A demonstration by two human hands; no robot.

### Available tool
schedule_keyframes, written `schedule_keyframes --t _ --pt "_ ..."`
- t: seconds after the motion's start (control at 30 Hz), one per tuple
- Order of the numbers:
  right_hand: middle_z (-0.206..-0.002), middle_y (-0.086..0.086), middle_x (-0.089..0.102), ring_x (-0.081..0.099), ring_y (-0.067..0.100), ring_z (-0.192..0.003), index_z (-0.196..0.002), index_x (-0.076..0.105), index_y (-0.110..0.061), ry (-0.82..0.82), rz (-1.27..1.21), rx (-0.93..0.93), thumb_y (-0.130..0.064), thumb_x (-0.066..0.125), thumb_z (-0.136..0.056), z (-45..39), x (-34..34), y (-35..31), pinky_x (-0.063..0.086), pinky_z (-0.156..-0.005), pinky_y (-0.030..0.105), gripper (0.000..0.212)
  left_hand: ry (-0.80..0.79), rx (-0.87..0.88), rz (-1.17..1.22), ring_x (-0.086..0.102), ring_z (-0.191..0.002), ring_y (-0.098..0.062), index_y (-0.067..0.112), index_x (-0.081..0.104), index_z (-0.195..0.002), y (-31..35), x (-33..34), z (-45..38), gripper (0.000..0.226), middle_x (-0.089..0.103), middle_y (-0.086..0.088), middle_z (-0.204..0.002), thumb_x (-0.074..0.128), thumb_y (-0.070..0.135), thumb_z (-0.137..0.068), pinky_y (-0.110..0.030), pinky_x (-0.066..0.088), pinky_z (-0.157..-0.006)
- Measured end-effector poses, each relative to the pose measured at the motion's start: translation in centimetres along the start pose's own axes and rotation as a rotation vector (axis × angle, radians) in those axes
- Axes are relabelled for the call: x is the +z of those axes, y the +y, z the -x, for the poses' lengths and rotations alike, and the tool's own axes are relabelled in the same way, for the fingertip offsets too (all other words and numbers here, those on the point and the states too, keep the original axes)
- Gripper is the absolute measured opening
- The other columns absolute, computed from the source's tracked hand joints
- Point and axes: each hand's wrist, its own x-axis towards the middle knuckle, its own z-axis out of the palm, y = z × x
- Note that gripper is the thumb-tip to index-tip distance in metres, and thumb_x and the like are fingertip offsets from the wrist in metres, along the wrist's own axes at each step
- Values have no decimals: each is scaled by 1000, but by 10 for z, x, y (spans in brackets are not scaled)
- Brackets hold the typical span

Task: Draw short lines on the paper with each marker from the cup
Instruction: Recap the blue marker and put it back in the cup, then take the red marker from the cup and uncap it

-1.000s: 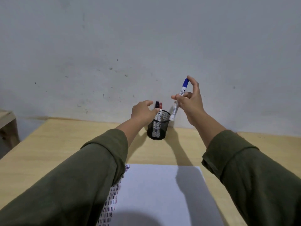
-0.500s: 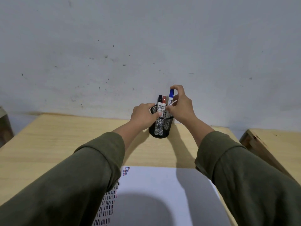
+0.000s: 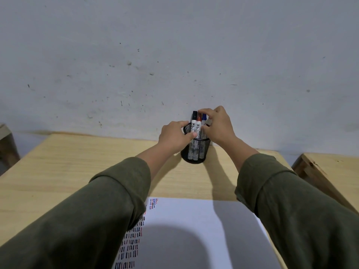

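A black mesh cup [image 3: 195,152] stands at the table's far edge by the wall. Three markers stand in it, capped black [image 3: 194,115], red [image 3: 199,119] and blue [image 3: 204,117]. My left hand [image 3: 173,137] grips the cup's left side, thumb on the rim. My right hand [image 3: 218,127] curls over the marker tops from the right: the index fingertip rests on the red cap, the thumb presses its white barrel, and the blue cap shows between the fingers. White paper [image 3: 194,220] lies near me, with rows of short black, red and blue lines [image 3: 134,239] down its left side.
The light wooden table [image 3: 77,164] ends at a grey wall [image 3: 174,55] just behind the cup. A second wooden surface [image 3: 330,171] sits lower at the right, and a wooden piece [image 3: 5,140] at the far left. My green sleeves hide part of the paper.
My right hand brought the blue marker down from the air into the cup, then shifted its fingers left onto the red marker. My left hand stayed on the cup.
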Motion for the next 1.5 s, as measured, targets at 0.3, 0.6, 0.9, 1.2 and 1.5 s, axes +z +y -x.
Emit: schedule_keyframes --t 0.3,0.6,0.9,1.2,1.5 --pt "-93 8 60 59 21 -79 -100 55 -22 101 -225 24 -19 65 -79 20 0 -7 46 -67 29 24 92 -27 65 36 -137 -24 22 51 -135 -1 4 5 61 53 -3 -140 68 41 -80 -33 31 -107" --pt "-95 3 67 66 9 -71 -105 37 -28 305 -604 115 -5 66 -80 23 -40 -33 43 -60 4 45 197 40 192 43 -133 -21 22 60 -125 22 -18 17 41 59 1 -133 59 38 -88 -30 30 -108" --pt "-90 1 75 71 16 -87 -109 40 -23 175 -765 -8 -14 64 -84 59 -95 -80 52 -87 31 36 108 117 626 56 -113 -7 23 64 -118 84 -66 56 28 66 6 -118 50 30 -95 -27 41 -96" --pt "-84 1 73 68 9 -69 -118 50 -19 -119 -800 28 -24 64 -87 133 -111 -104 51 -64 20 35 118 -25 915 60 -97 -6 17 66 -109 82 -82 118 23 69 5 -102 64 22 -87 -23 41 -89" --pt "-78 4 71 64 13 -63 -109 60 -17 -200 -1272 105 -23 59 -88 171 -115 -111 54 -67 22 22 291 -361 1051 56 -122 -25 9 69 -109 73 -86 155 52 69 -4 -116 72 48 -74 -39 42 -104"
